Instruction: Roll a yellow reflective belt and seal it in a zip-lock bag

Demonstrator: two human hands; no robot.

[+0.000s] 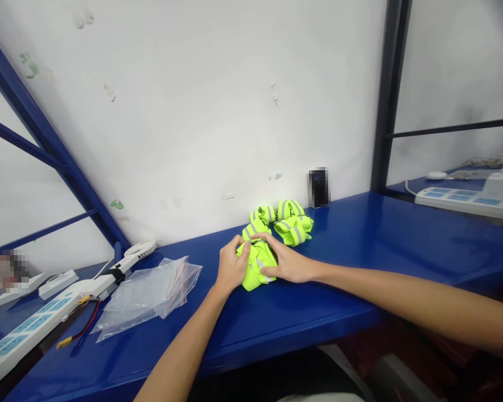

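A bundle of neon-yellow fabric with grey reflective stripes (257, 268) lies on the blue table (360, 257). My left hand (231, 267) curls round its left side with the fingers pinching the top edge. On its right side my right hand (288, 262) presses down, fingers bent over the cloth. Behind them, near the wall, several more folded yellow reflective pieces (291, 222) lie in a loose pile.
A stack of clear zip bags (151, 296) lies left of my hands. Further left are a white power strip (33, 326), a small white fan (139, 249) and a red-black wire. A dark small object (318, 187) stands by the wall. Another power strip (465, 201) sits far right.
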